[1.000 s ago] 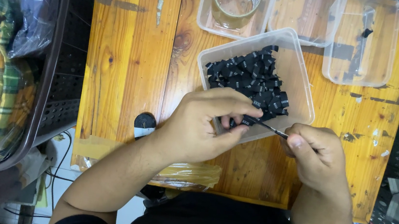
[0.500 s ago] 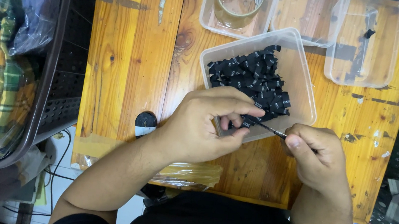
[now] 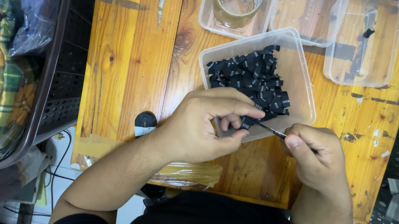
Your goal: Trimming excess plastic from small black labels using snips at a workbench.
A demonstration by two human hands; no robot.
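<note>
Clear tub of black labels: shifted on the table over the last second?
No. The clear tub keeps its place beside the tape roll; slight frame drift looks like head-camera motion.

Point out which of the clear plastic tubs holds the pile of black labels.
The clear tub nearest the hands, tilted on the wooden table. It holds the black labels; the others hold a tape roll or almost nothing.

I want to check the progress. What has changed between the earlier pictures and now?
Almost nothing. The left hand still pinches a small black label and the right hand still holds the thin metal tool to it. The tub of labels, the tape roll and the table stayed put.
</note>
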